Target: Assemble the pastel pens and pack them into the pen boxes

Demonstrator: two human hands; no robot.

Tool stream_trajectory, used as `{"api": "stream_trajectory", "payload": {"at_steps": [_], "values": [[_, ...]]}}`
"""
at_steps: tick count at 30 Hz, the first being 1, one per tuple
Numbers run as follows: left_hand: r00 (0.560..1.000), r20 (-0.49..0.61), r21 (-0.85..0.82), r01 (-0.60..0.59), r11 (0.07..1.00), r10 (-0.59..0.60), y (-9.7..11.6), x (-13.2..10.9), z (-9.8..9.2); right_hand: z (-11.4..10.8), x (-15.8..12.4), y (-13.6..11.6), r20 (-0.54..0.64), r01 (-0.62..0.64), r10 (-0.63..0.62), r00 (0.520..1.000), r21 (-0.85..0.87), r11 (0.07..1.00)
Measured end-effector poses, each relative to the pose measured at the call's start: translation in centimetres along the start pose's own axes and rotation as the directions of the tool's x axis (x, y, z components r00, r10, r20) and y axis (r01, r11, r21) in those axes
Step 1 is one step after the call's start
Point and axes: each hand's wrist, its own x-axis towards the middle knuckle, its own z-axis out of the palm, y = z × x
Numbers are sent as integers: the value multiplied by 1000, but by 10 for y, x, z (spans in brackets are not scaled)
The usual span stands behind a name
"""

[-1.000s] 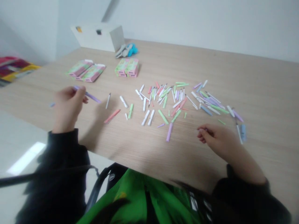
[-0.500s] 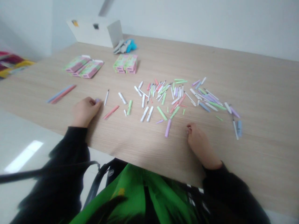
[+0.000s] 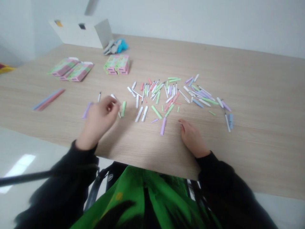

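My left hand (image 3: 101, 116) hovers low over the wooden table (image 3: 262, 133) with its fingers curled in a pinch; what it grips is hidden. A white pen part (image 3: 113, 96) and a green one (image 3: 123, 108) lie at its fingertips. A purple pen piece (image 3: 86, 110) lies just left of it. My right hand (image 3: 192, 135) rests on the table with its fingers tucked under, to the right of a purple cap (image 3: 163, 126). A scatter of pastel pen parts (image 3: 166, 92) spreads beyond both hands.
Two whole pens, blue and pink (image 3: 49, 99), lie at the left. Pink-green packs (image 3: 71, 68) and a stacked pair of packs (image 3: 116, 64) sit further back. A white box (image 3: 81, 31) and grey-blue gloves (image 3: 115, 46) stand by the wall. The table's edge runs just before my sleeves.
My left hand has lowered the purple pen piece to the table, left it there, and moved right over a salmon pen. My right hand slid left toward the purple cap.
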Motion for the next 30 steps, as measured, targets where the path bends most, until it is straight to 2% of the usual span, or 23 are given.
{"api": "stream_trajectory", "payload": {"at_steps": [1, 3, 4, 5, 7, 9, 13, 15, 17, 19, 20, 22, 24, 26, 30], "values": [[985, 146, -27, -93, 995, 96, 20, -7, 10, -1, 0, 0, -4, -17, 17, 1000, 13, 1000], [903, 385, -22, -199, 980, 192, 55, -18, 35, -5, 1, 0, -17, -69, 70, 997, 58, 996], [855, 474, 5, -242, 970, 211, 69, -23, 48, -7, 1, 0, -20, -97, 99, 995, 84, 992], [828, 521, 35, -263, 964, 207, 81, -26, 61, -9, 1, 0, -19, -117, 120, 993, 108, 987], [829, 518, 77, -292, 953, 212, 96, -29, 84, -13, 2, -1, 4, -133, 134, 991, 142, 981], [848, 491, 107, -286, 952, 200, 101, -27, 100, -16, 2, -3, 34, -130, 126, 991, 165, 978], [872, 465, 107, -225, 968, 151, 92, -20, 110, -21, -1, -8, 2, -83, 85, 996, 244, 966], [872, 457, -5, -194, 981, 175, 86, -18, 108, -22, -3, -10, -52, -48, 67, 996, 295, 954], [871, 444, -232, -115, 966, 211, 82, -18, 104, -23, -5, -10, -92, -21, 56, 994, 346, 938], [852, 470, -506, 46, 861, 231, 81, -18, 99, -24, -5, -12, -122, -6, 62, 991, 419, 908], [832, 503, -622, 160, 766, 235, 82, -18, 98, -25, -5, -14, -141, 0, 76, 987, 475, 880], [784, 577, -758, 410, 507, 229, 85, -18, 95, -29, -4, -21, -179, 16, 120, 977, 617, 787], [741, 639, -767, 592, 249, 208, 86, -18, 92, -34, -1, -31, -208, 32, 181, 961, 738, 675], [704, 683, -727, 683, 79, 195, 86, -16, 89, -39, 1, -43, -230, 49, 229, 946, 799, 600], [632, 727, -648, 760, -35, 267, 81, -16, 85, -46, 7, -62, -281, 91, 252, 926, 814, 574]]}}
